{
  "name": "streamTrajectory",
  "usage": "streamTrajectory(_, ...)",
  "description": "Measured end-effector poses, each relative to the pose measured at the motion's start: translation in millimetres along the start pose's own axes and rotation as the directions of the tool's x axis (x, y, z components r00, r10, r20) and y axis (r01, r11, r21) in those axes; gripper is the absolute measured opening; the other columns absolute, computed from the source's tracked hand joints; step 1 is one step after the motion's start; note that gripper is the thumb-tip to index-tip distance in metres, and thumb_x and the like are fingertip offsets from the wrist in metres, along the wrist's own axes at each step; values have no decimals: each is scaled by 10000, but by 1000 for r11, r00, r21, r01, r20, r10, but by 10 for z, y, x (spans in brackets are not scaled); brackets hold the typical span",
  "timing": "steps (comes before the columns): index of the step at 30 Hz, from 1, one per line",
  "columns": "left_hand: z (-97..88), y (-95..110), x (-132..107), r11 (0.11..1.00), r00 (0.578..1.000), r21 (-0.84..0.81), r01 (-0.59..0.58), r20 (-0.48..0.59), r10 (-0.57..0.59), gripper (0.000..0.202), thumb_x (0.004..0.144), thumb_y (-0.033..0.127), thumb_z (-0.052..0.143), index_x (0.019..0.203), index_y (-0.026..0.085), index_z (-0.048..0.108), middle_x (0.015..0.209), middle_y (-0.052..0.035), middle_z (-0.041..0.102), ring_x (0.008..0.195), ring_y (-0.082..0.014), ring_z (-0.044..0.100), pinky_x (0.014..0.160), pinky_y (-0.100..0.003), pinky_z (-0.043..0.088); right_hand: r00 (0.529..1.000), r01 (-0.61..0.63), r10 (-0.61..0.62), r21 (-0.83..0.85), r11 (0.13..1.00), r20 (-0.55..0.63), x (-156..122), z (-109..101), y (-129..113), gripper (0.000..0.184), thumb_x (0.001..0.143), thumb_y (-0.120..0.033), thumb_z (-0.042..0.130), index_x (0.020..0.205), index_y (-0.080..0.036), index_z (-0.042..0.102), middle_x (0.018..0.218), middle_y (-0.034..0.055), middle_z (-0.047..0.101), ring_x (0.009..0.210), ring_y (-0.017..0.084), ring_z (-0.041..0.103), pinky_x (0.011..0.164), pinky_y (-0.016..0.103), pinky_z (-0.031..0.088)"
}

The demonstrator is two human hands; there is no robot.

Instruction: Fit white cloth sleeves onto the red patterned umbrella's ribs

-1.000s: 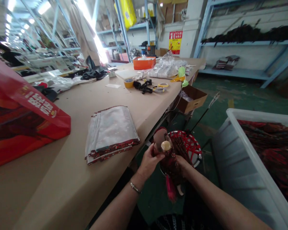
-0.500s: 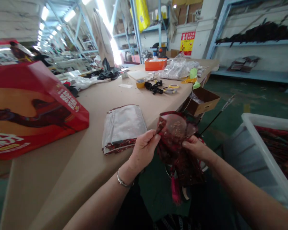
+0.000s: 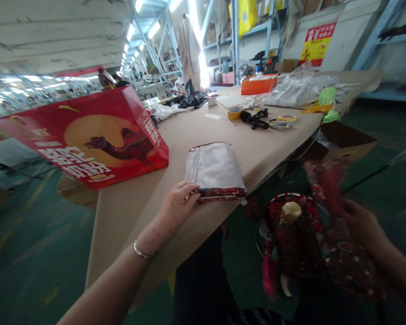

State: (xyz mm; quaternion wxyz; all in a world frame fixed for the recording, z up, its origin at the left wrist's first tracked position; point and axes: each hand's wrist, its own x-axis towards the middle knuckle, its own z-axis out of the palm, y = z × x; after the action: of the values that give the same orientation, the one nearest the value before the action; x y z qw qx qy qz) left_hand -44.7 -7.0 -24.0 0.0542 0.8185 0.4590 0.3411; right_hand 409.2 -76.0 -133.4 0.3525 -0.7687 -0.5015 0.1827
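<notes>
On the table's near edge lies a stack of folded cloth [image 3: 218, 167], pale grey on top with dark red patterned borders. My left hand [image 3: 179, 203] pinches the stack's near left corner, thumb and fingers closed on it. Away to the right, over the floor side, my right hand [image 3: 363, 225] grips a dark red patterned cloth [image 3: 350, 259] that hangs down, blurred by motion. Below and between the hands sits a round container [image 3: 287, 196] with red cloth, a round tan object [image 3: 291, 212] and a pink tassel [image 3: 269, 275].
A big red bag with a camel picture [image 3: 122, 135] stands on the table's left. Farther back are yellow tape [image 3: 234, 113], a black tool [image 3: 255, 118], pliers [image 3: 280, 124], an orange box [image 3: 259, 84] and clear plastic bags [image 3: 294, 88]. A cardboard box [image 3: 345, 140] is beside the table.
My left hand has let go of the red cloth and moved onto the stack's corner. My right hand has carried the cloth right, away from the table. The view has turned left.
</notes>
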Motion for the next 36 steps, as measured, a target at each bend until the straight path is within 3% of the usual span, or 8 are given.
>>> streamTrajectory(7, 172, 65, 156, 952, 963, 257, -169, 249, 104, 194, 885, 170, 472, 991, 150, 633, 1008, -96, 663, 950, -202, 613, 879, -356, 499, 994, -108, 111, -178, 978, 9, -60, 609, 719, 481, 690, -543, 481, 983, -187, 621, 1013, 201, 666, 857, 335, 642, 752, 441, 486)
streamTrajectory(13, 71, 154, 238, 842, 850, 398, -364, 512, 125, 159, 890, 132, 436, 952, 141, 582, 939, -101, 632, 831, -201, 603, 762, -325, 477, 986, 162, -163, 18, 987, 43, -584, 367, 8, 347, 820, -482, 473, 1003, -235, 633, 842, 71, 703, 698, 231, 660, 629, 337, 503)
streamTrajectory(15, 43, 148, 273, 826, 834, 416, -381, 541, 112, 169, 880, 107, 429, 954, 141, 577, 913, -94, 631, 792, -198, 609, 719, -312, 466, 909, 383, -394, 99, 918, 139, -874, 285, -409, 214, 850, -392, 509, 952, -258, 640, 785, 38, 694, 667, 190, 651, 587, 283, 491)
streamTrajectory(18, 22, 118, 376, 803, 841, 481, -352, 540, 46, 169, 867, 103, 436, 917, 149, 591, 862, -84, 643, 773, -208, 627, 663, -299, 456, 632, 657, -705, 260, 708, 322, -1097, 269, -1093, 143, 895, -248, 490, 931, -254, 628, 775, 19, 650, 697, 145, 611, 619, 244, 480)
streamTrajectory(20, 13, 116, 468, 784, 858, 530, -323, 514, 5, 154, 853, 114, 459, 875, 155, 606, 825, -82, 651, 765, -218, 636, 646, -298, 452, 536, 733, -782, 286, 618, 318, -1009, 343, -1563, 171, 921, -212, 452, 961, -229, 617, 860, 39, 637, 797, 153, 589, 702, 264, 488)
streamTrajectory(27, -50, 195, 689, 837, 937, 498, -226, 346, 47, 183, 857, 158, 444, 845, 170, 626, 815, -70, 654, 760, -197, 621, 675, -290, 449, 589, 803, -731, -146, 579, 344, -109, 950, -2804, 271, 863, -263, 542, 1094, -139, 613, 1084, 140, 599, 1056, 282, 523, 913, 434, 451)
streamTrajectory(31, -50, 145, 656, 897, 961, 414, -155, 273, 40, 205, 833, 136, 423, 849, 175, 624, 818, -61, 642, 748, -188, 609, 679, -287, 452, 716, 681, -549, -258, 685, 432, 185, 1086, -2926, 227, 819, -87, 486, 960, -102, 663, 996, 186, 645, 921, 271, 620, 819, 402, 493)
streamTrajectory(36, 104, -13, 508, 945, 971, 327, -11, 230, -69, 250, 734, 47, 416, 825, 176, 610, 826, -64, 645, 757, -183, 611, 690, -284, 461, 813, 561, -506, -155, 813, 289, 359, 1113, -2799, 326, 810, -117, 474, 1103, -104, 617, 906, 155, 678, 878, 274, 644, 820, 423, 499)
